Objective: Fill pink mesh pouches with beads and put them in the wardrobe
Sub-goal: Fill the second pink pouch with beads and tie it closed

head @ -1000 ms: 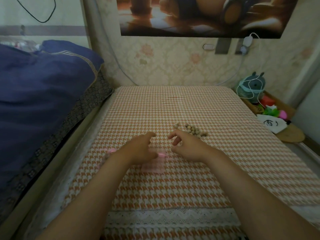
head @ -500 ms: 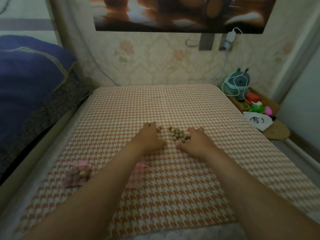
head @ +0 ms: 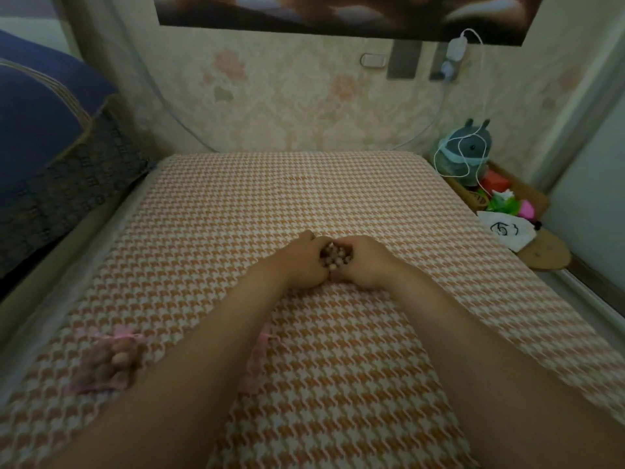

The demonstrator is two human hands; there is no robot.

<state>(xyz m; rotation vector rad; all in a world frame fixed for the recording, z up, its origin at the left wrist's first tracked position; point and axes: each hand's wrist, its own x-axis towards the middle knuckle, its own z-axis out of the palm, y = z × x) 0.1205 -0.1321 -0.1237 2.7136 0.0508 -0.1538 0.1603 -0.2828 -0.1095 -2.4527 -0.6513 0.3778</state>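
Observation:
A heap of small tan wooden beads (head: pixel 335 257) sits on the orange houndstooth bed cover (head: pixel 270 198). My left hand (head: pixel 299 262) and my right hand (head: pixel 363 262) are cupped together around the heap, fingers curled against the beads from both sides. A pink mesh pouch with beads inside (head: pixel 108 362) lies near the bed's left edge. A second pink mesh pouch (head: pixel 258 350) lies flat beside my left forearm, which hides part of it. No wardrobe is in view.
A dark blue quilt (head: pixel 37 123) is piled at the left. At the right, a low wooden stand (head: pixel 541 255) holds a grey-green plush toy (head: pixel 465 154) wrapped in a white cable, a white bag (head: pixel 507 231) and small colourful items. A floral wall runs behind the bed.
My hands left the flat pouch, reached forward to the bead pile and closed in from both sides, gathering the spread beads into a tight heap between them.

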